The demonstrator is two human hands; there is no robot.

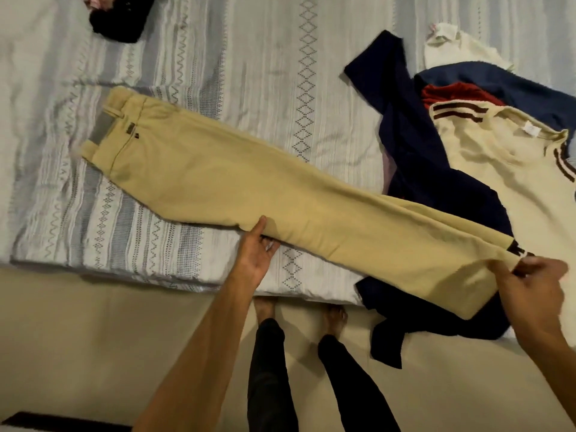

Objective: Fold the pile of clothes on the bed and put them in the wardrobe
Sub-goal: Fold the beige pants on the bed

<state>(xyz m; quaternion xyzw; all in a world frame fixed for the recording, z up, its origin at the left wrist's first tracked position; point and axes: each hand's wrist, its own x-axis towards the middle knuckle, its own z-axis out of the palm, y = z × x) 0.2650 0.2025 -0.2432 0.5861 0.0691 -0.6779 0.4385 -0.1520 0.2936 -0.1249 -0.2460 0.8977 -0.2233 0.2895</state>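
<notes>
One pair of long beige cotton trousers [249, 185], legs folded together, lies stretched across the white bedspread with grey zigzag and diamond bands [249, 73]; waistband toward 10 o'clock, hems toward 4 o'clock. Your left hand [257, 254] pinches the lower edge near mid-leg, thumb on top and fingers beneath the cloth, so most of the trousers lies at 12 o'clock from that grip. Your right hand [533, 294] clenches the hem end, lifted off the bed; the cloth runs from that grip toward 10 o'clock. Beneath the hem half lies a dark navy garment [414, 157], part of it hanging over the bed edge. At 3 o'clock: one cream knitted sweater with maroon stripes [511, 169], touching a red cloth [455, 92] and a blue fleece piece [505, 82]. At 1 o'clock: one white crumpled garment [452, 48]. At 11 o'clock: one black bundle [121, 20]. Your bare feet [265, 307] stand at 6 o'clock, on the pale floor [93, 338].
</notes>
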